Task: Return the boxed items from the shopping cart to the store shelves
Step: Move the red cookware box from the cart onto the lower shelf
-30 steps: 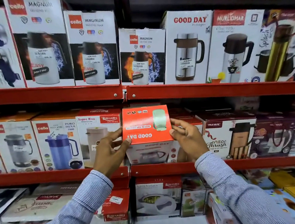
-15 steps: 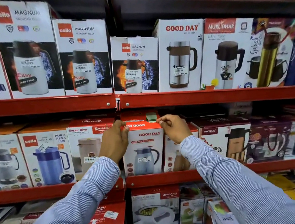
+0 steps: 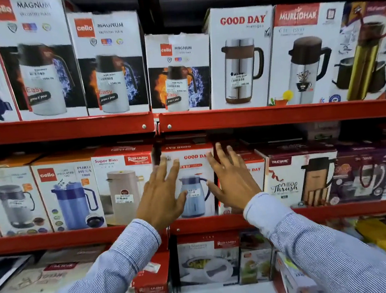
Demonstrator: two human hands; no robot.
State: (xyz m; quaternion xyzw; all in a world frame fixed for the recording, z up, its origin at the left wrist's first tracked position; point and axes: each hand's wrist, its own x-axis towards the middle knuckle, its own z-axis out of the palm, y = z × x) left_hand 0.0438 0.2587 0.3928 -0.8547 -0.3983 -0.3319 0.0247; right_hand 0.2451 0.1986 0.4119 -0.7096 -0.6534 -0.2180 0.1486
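Observation:
A white and red Good Day box (image 3: 193, 169) with a blue jug printed on its front stands upright on the middle red shelf (image 3: 78, 237), between a Rishabh Super Riva box (image 3: 124, 185) and another Good Day box (image 3: 256, 170). My left hand (image 3: 162, 193) is spread flat in front of the box's left edge, fingers apart. My right hand (image 3: 231, 178) is spread the same way at the box's right edge. Neither hand grips the box; whether the fingertips touch its front is unclear.
The upper shelf (image 3: 278, 115) holds tall Cello Magnum boxes (image 3: 109, 60), a Good Day flask box (image 3: 240, 58) and a Murlidhar box (image 3: 305, 54). Cello jug boxes (image 3: 67, 192) stand left, a Trueware Thrush box (image 3: 300, 179) right. Below lie more Rishabh boxes (image 3: 209, 259).
The orange-topped box, held tilted in both hands a second ago, now stands upright in the shelf gap. Both hands have let go of its top corners and opened flat before it.

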